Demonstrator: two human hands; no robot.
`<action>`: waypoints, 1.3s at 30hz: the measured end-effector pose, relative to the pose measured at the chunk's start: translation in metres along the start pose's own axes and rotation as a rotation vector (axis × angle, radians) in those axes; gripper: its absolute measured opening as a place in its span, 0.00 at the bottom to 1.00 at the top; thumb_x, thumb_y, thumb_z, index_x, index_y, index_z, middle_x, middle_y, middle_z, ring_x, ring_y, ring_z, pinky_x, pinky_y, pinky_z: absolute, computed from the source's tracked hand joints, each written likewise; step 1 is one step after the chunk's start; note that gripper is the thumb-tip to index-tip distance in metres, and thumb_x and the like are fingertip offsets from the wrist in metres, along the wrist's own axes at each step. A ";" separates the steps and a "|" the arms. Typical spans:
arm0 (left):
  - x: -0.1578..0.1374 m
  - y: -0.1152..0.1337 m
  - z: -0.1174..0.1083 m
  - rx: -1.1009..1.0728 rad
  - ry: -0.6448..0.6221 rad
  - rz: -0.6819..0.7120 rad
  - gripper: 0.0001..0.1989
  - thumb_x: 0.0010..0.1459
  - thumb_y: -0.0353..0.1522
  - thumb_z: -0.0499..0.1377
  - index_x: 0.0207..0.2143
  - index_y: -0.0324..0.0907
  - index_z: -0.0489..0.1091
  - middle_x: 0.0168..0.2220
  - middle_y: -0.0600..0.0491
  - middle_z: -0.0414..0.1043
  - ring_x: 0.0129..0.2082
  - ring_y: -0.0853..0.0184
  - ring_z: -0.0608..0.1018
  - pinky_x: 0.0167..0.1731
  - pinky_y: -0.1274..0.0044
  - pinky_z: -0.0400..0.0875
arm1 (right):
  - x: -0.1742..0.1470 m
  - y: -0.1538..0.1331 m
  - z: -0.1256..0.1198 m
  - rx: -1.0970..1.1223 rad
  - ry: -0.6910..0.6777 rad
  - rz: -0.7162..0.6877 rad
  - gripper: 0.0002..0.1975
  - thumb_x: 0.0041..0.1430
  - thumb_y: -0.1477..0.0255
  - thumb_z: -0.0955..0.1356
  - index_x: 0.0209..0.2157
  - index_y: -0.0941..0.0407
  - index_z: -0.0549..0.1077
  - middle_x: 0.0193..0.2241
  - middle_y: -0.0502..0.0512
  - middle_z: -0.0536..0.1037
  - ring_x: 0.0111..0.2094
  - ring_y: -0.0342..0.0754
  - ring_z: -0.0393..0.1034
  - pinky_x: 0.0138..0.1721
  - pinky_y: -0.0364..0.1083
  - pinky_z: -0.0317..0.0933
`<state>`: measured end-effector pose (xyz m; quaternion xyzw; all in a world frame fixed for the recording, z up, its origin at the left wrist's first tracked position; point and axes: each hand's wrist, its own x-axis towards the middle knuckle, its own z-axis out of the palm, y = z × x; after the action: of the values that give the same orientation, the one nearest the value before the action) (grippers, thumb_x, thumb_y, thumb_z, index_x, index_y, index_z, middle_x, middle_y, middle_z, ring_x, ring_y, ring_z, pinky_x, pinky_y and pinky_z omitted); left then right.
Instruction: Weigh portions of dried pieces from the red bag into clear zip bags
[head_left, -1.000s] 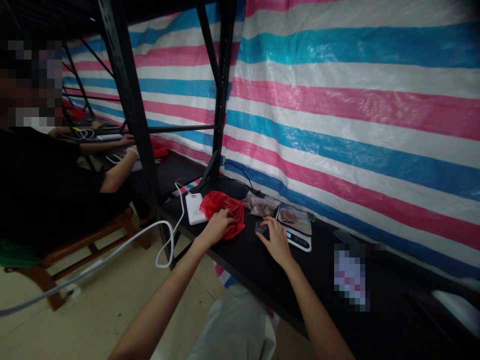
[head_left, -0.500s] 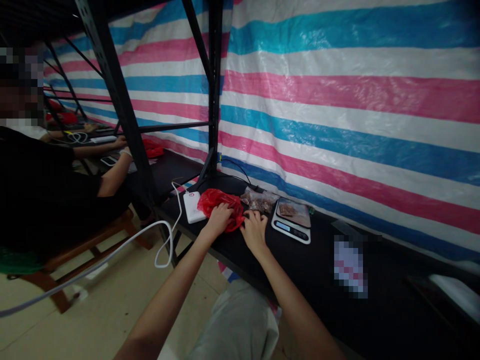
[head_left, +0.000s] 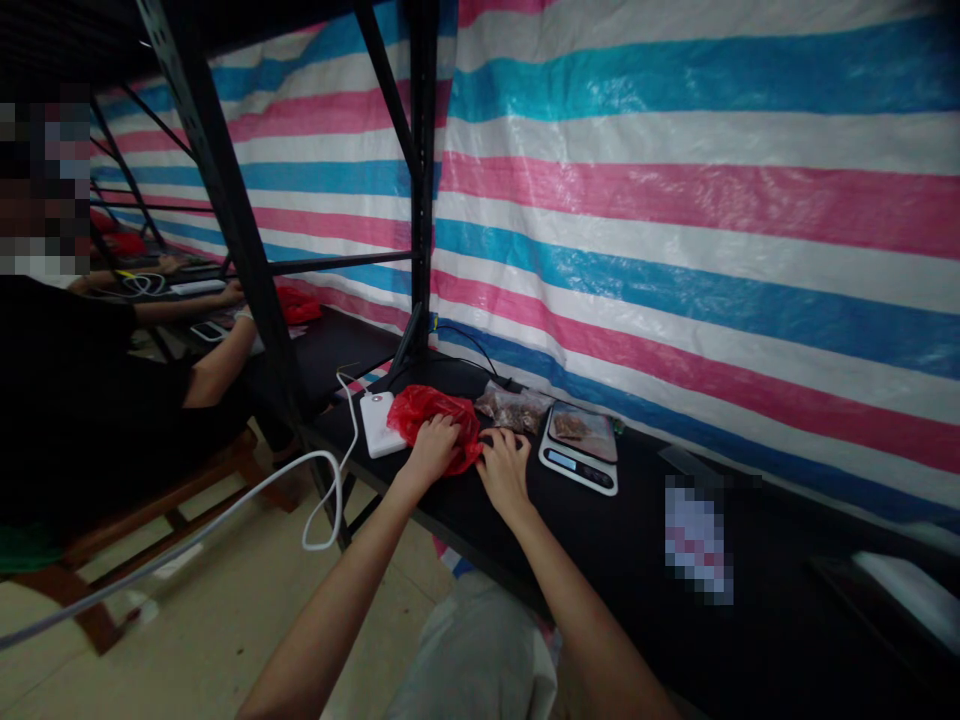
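Both hands [head_left: 431, 448] [head_left: 504, 466] stay pressed on red bag [head_left: 420, 408].

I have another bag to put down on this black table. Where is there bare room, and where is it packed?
Bare: the table between the scale and the blurred patch, and its near edge right of the right hand. Packed: the left end, where white box, red bag under the left hand, and clear bag sit side by side.

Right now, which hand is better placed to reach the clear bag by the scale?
Probably the right hand: it lies just below the clear bag, while the left hand rests on the red bag.
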<state>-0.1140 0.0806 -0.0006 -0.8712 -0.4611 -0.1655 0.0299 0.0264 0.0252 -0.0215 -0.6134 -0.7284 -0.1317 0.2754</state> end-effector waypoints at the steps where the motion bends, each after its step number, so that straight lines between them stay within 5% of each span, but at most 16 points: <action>1: 0.000 0.000 -0.001 -0.006 0.008 -0.004 0.10 0.50 0.30 0.59 0.37 0.39 0.69 0.41 0.46 0.68 0.43 0.59 0.68 0.40 0.70 0.63 | 0.000 0.001 -0.002 0.010 0.022 0.013 0.06 0.53 0.75 0.65 0.31 0.52 0.73 0.43 0.54 0.71 0.48 0.53 0.58 0.49 0.56 0.43; 6: -0.002 -0.008 -0.004 -0.268 0.122 -0.050 0.04 0.52 0.32 0.58 0.29 0.41 0.71 0.33 0.49 0.72 0.38 0.62 0.71 0.37 0.73 0.63 | 0.000 0.007 -0.011 0.121 0.138 0.111 0.06 0.56 0.73 0.63 0.31 0.51 0.73 0.37 0.51 0.75 0.45 0.51 0.62 0.53 0.57 0.38; 11: 0.004 -0.011 -0.002 -0.939 0.283 -0.271 0.11 0.48 0.38 0.59 0.27 0.38 0.72 0.26 0.51 0.73 0.26 0.67 0.73 0.28 0.77 0.65 | 0.009 0.019 -0.014 0.398 0.212 0.221 0.08 0.55 0.69 0.65 0.37 0.52 0.72 0.31 0.50 0.76 0.36 0.48 0.68 0.45 0.52 0.51; 15: 0.014 0.022 -0.002 -1.276 0.355 -0.304 0.13 0.43 0.39 0.62 0.26 0.36 0.73 0.24 0.51 0.74 0.25 0.68 0.73 0.28 0.78 0.65 | 0.017 0.029 -0.021 0.681 0.227 0.141 0.13 0.53 0.67 0.66 0.42 0.51 0.73 0.31 0.51 0.77 0.33 0.47 0.69 0.40 0.48 0.58; 18: 0.027 0.057 0.002 -1.440 0.318 -0.266 0.13 0.41 0.38 0.63 0.25 0.36 0.74 0.24 0.51 0.74 0.25 0.68 0.74 0.28 0.78 0.66 | 0.019 0.041 -0.031 0.809 0.282 0.142 0.10 0.53 0.67 0.66 0.37 0.52 0.75 0.32 0.53 0.76 0.35 0.48 0.69 0.39 0.47 0.61; 26: 0.077 0.124 0.026 -1.513 0.237 -0.171 0.14 0.40 0.40 0.63 0.23 0.36 0.74 0.22 0.50 0.74 0.23 0.68 0.73 0.27 0.77 0.67 | 0.004 0.108 -0.057 0.937 0.423 0.389 0.11 0.48 0.63 0.68 0.30 0.56 0.76 0.32 0.56 0.77 0.34 0.50 0.70 0.36 0.49 0.64; 32: 0.107 0.161 0.039 -1.595 0.200 -0.139 0.17 0.38 0.42 0.63 0.22 0.35 0.74 0.21 0.50 0.74 0.21 0.68 0.73 0.25 0.77 0.67 | 0.002 0.151 -0.070 0.951 0.418 0.438 0.14 0.44 0.62 0.70 0.32 0.56 0.76 0.32 0.55 0.78 0.31 0.49 0.71 0.34 0.48 0.65; 39: 0.120 0.184 0.049 -1.606 -0.065 0.001 0.21 0.46 0.46 0.59 0.28 0.34 0.75 0.29 0.46 0.76 0.28 0.65 0.75 0.31 0.75 0.69 | -0.013 0.191 -0.068 0.871 0.564 0.563 0.14 0.41 0.63 0.71 0.29 0.58 0.76 0.30 0.55 0.77 0.28 0.46 0.68 0.33 0.47 0.63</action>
<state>0.1109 0.0802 0.0099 -0.6312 -0.2014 -0.4214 -0.6192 0.2281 0.0194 -0.0014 -0.5548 -0.4233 0.0996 0.7093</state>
